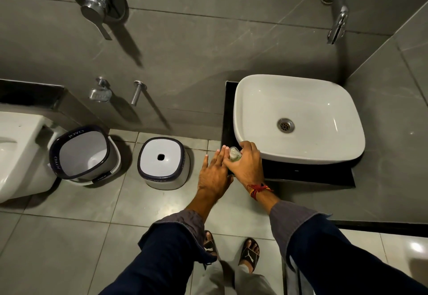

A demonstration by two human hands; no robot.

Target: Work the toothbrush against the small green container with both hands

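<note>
— Head view first: what are the hands doing?
— The right hand point(246, 164) curls round a small clear bottle point(234, 154) with greenish liquid, gripping it at the front left corner of the dark surface point(301, 174), just beside the white basin point(298, 118). The left hand point(214, 174) lies with fingers straight and close together, their tips touching the bottle's left side and the right hand's fingers.

— And how do the arms sit?
— Both reach forward and down, dark sleeves point(324, 243) rolled back above the wrists. A red thread band point(258, 189) circles the right wrist. The left hand's back faces up; the right hand's knuckles face the camera.

— What else is around?
— A wall tap point(337, 10) hangs above the basin. On the tiled floor stand a white stool point(164, 162) with a hole in its top and, further left, a tilted bucket point(84, 153), beside a toilet point(18, 153). The right hand's fingers hide most of the bottle's body.
</note>
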